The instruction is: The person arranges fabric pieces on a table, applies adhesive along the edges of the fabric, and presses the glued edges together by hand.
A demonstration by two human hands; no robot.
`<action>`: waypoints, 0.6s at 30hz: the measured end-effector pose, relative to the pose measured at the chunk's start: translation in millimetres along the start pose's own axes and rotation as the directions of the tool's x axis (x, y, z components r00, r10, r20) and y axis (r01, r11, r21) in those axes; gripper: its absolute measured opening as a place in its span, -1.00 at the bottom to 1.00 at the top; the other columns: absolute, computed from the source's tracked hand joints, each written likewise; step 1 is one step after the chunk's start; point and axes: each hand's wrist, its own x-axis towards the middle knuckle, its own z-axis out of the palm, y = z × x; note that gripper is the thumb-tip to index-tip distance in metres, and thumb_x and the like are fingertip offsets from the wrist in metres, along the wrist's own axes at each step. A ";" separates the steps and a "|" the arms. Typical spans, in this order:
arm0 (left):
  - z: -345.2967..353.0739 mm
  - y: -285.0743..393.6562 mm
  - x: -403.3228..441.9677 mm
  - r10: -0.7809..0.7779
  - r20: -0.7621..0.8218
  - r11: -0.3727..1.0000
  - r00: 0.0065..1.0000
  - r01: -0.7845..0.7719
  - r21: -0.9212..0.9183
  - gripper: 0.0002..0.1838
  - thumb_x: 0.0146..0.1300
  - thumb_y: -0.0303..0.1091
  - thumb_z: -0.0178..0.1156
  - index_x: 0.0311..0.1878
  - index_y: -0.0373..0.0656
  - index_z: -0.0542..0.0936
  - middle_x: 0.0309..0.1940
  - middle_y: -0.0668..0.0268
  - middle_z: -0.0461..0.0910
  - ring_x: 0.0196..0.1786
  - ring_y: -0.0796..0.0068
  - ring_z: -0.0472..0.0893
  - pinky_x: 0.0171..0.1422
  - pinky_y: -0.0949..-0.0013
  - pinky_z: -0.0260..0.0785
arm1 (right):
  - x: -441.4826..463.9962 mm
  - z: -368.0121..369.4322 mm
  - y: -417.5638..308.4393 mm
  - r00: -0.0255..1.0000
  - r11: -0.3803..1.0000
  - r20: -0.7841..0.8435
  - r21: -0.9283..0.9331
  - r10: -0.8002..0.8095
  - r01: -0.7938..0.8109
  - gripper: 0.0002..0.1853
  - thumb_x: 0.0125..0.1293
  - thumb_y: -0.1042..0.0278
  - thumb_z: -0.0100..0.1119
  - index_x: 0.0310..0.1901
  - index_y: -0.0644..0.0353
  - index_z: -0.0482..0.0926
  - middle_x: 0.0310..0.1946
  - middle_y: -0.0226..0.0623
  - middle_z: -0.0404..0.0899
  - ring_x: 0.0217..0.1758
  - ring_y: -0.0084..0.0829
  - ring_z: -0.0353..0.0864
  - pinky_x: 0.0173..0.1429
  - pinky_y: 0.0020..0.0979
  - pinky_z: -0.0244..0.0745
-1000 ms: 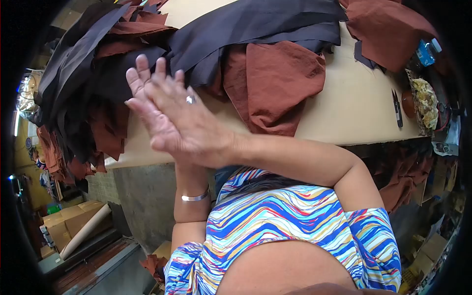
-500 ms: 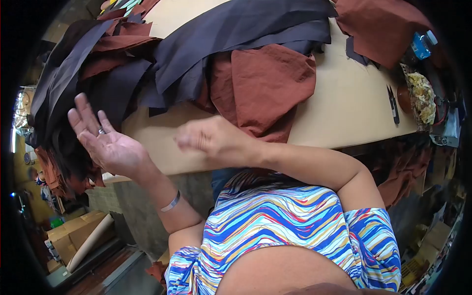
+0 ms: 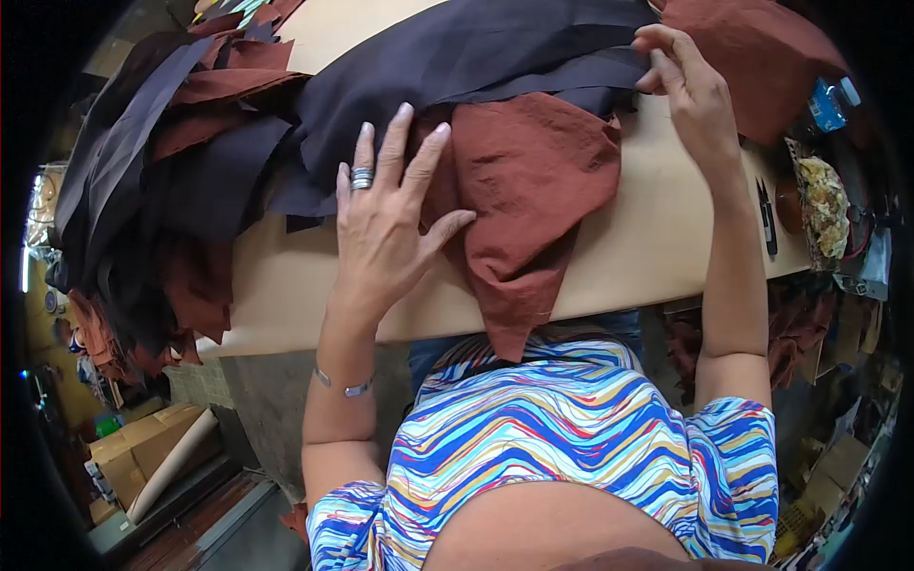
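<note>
My left hand (image 3: 386, 214), with rings on one finger, lies palm down with fingers spread over the dark cloth (image 3: 357, 95) and the left edge of a rust-brown cloth piece (image 3: 533, 171). That brown piece hangs over the table's front edge in a point. My right hand (image 3: 690, 90) is raised at the right end of the dark cloth, thumb and fingers bent but apart, holding nothing that I can see. Whether its fingertips touch the cloth is unclear.
Dark and brown cloth pieces (image 3: 205, 171) drape over the left of the table (image 3: 647, 238). Another brown cloth (image 3: 752, 57), a blue-labelled bottle (image 3: 828, 105) and black thread snips (image 3: 766, 217) are at the right. Cardboard boxes (image 3: 148, 447) stand at lower left.
My hands, pressed together and then apart, have moved out over the cloth, the left onto it and the right to its far right end. The brown piece's lower tip now hangs nearer my body.
</note>
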 end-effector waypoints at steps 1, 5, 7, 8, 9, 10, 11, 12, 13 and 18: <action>10.5 -1.7 2.2 -0.014 0.049 0.996 0.999 0.010 0.086 -0.30 0.01 -0.04 0.29 0.27 0.15 0.34 0.35 0.25 0.16 0.38 -0.03 0.11 0.24 -0.27 0.08 | 11.0 -10.8 40.1 1.000 0.998 0.006 -0.057 0.027 -0.026 -0.68 0.36 0.44 -0.12 0.13 0.21 0.38 -0.04 -0.27 0.54 -0.13 -0.52 0.56 -0.04 -0.51 0.44; 38.3 -26.0 26.9 0.112 0.034 0.993 0.993 -0.113 0.026 -0.61 0.18 -0.26 0.16 0.07 -0.10 0.42 0.01 0.25 0.46 0.10 0.18 0.43 0.11 0.20 0.29 | 31.5 1.9 150.5 1.000 0.917 -0.001 -0.399 0.018 -0.017 -0.44 0.28 0.39 -0.04 0.33 0.18 0.17 0.15 -0.07 0.42 0.18 -0.26 0.45 0.15 -0.35 0.36; 46.0 -38.5 38.3 0.010 -0.034 0.945 0.999 -0.020 -0.325 -0.76 0.23 -0.31 0.12 -0.06 -0.14 0.44 -0.15 0.31 0.51 -0.07 0.30 0.51 -0.01 0.30 0.35 | 43.0 21.9 143.6 0.974 0.959 -0.003 -0.171 0.227 -0.224 -0.36 0.25 0.37 0.01 0.36 0.19 0.07 0.17 0.02 0.37 0.20 -0.14 0.43 0.21 -0.28 0.31; 48.3 -43.4 42.4 -0.122 -0.050 0.802 0.991 0.069 -0.593 -0.83 0.26 -0.33 0.10 -0.12 -0.14 0.45 -0.23 0.37 0.52 -0.17 0.39 0.52 -0.07 0.36 0.36 | 49.0 32.8 152.0 0.974 0.936 0.006 -0.277 0.228 -0.218 -0.33 0.22 0.40 0.03 0.37 0.18 0.04 0.17 0.07 0.36 0.18 -0.11 0.43 0.21 -0.28 0.31; 48.1 -47.2 44.9 -0.248 -0.022 0.577 0.968 0.129 -0.807 -0.90 0.29 -0.35 0.08 -0.19 -0.13 0.47 -0.31 0.44 0.53 -0.26 0.48 0.54 -0.13 0.42 0.38 | 56.0 49.3 167.7 0.983 0.835 -0.045 -0.521 0.177 -0.175 -0.34 0.20 0.43 0.06 0.34 0.21 0.09 0.14 0.07 0.39 0.14 -0.11 0.46 0.19 -0.27 0.33; 38.9 -47.6 48.7 -0.283 -0.040 0.394 0.958 0.078 -0.916 -0.89 0.33 -0.33 0.03 -0.19 -0.13 0.48 -0.31 0.48 0.52 -0.26 0.55 0.52 -0.15 0.48 0.37 | 58.3 62.7 172.9 0.998 0.938 -0.055 -0.348 -0.020 0.000 -0.35 0.19 0.44 0.08 0.33 0.21 0.12 0.10 0.04 0.43 0.10 -0.15 0.49 0.14 -0.26 0.37; 29.8 -48.0 52.4 -0.316 -0.057 0.198 0.947 0.007 -0.980 -0.86 0.38 -0.31 -0.03 -0.20 -0.13 0.48 -0.31 0.52 0.51 -0.26 0.62 0.50 -0.16 0.53 0.37 | 59.8 71.9 159.8 0.972 0.967 -0.100 -0.168 -0.212 0.193 -0.36 0.18 0.45 0.10 0.31 0.21 0.16 0.06 0.00 0.46 0.07 -0.19 0.52 0.09 -0.26 0.40; 15.8 -45.9 50.5 -0.339 -0.087 0.067 0.937 -0.068 -0.995 -0.86 0.37 -0.31 -0.03 -0.19 -0.13 0.48 -0.30 0.51 0.51 -0.25 0.61 0.50 -0.15 0.52 0.37 | 62.8 72.4 147.9 0.994 0.995 -0.081 0.071 -0.067 0.073 -0.39 0.18 0.45 0.11 0.29 0.21 0.18 0.05 -0.03 0.47 0.05 -0.22 0.53 0.08 -0.27 0.40; -2.6 -42.5 42.0 -0.346 -0.135 0.049 0.929 -0.126 -0.991 -0.86 0.37 -0.32 -0.03 -0.18 -0.13 0.48 -0.29 0.51 0.50 -0.24 0.60 0.49 -0.14 0.51 0.36 | 65.5 61.3 109.6 0.997 0.951 -0.026 0.303 0.067 -0.056 -0.41 0.18 0.46 0.12 0.27 0.20 0.21 0.04 -0.07 0.48 0.03 -0.25 0.53 0.07 -0.28 0.40; -50.0 -62.1 22.0 -0.415 -0.345 0.447 0.842 -0.142 -0.883 -0.86 0.35 -0.32 -0.04 -0.14 -0.13 0.46 -0.24 0.46 0.48 -0.19 0.55 0.46 -0.09 0.45 0.33 | 85.4 17.3 37.7 0.950 0.697 -0.303 0.697 0.074 0.169 -0.58 0.25 0.56 -0.06 0.16 0.23 0.25 -0.38 -0.47 0.40 -0.39 -0.58 0.41 -0.24 -0.58 0.38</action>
